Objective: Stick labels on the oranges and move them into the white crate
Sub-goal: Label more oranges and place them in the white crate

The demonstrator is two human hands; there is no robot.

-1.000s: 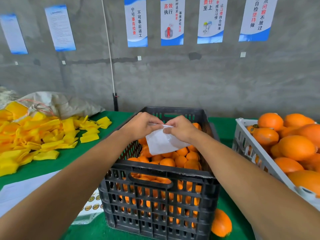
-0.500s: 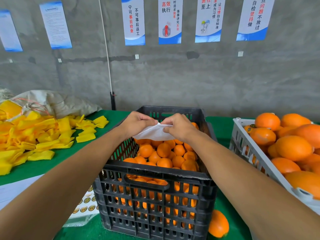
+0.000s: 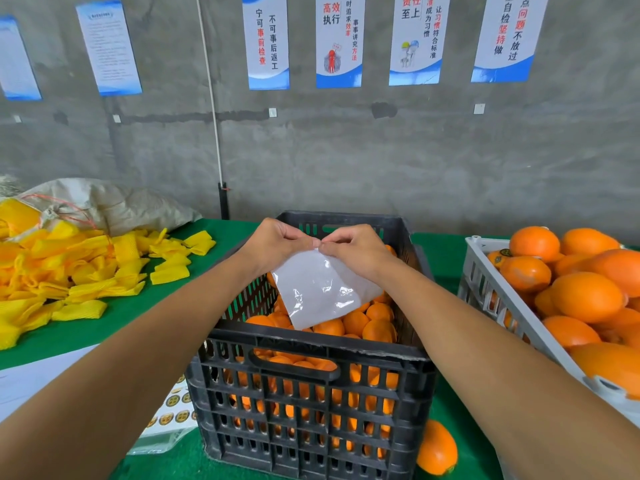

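Your left hand (image 3: 277,244) and right hand (image 3: 356,249) both pinch the top edge of a clear plastic bag (image 3: 320,289), which hangs over the black crate (image 3: 311,386) of oranges (image 3: 356,322). The white crate (image 3: 498,303), heaped with fruit, sits just right of it. 1 loose orange (image 3: 437,448) lies on the green tabletop (image 3: 104,327) between the 2 crates. A sheet of round labels (image 3: 173,414), partly hidden, lies left of the black crate; yellow foam sleeves (image 3: 69,271), possibly fruit nets, pile up further left.
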